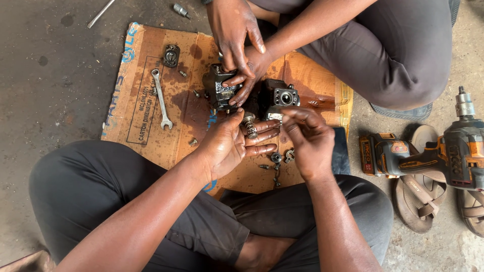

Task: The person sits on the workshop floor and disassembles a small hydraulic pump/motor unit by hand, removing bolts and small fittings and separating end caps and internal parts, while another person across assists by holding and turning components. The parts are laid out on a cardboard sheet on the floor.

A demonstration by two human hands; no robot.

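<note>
My left hand [233, 143] lies palm up over the cardboard [151, 116], and a small coiled spring part [249, 126] rests on its fingers. My right hand [307, 138] hovers just to the right with fingertips pinched together near the spring; what it pinches is too small to tell. Beyond my hands a dark metal pump-like block [282, 96] sits on the cardboard. A second person sits opposite, and both of that person's hands [242, 50] grip another dark metal block [217, 90]. Small loose metal pieces [282, 157] lie under my right hand.
A combination wrench [161, 98] and a small dark plate [171, 55] lie on the oily cardboard, with bolts scattered about. A cordless impact driver [443, 156] rests on sandals [418, 196] at the right. A metal rod [101, 13] lies on the concrete floor, top left.
</note>
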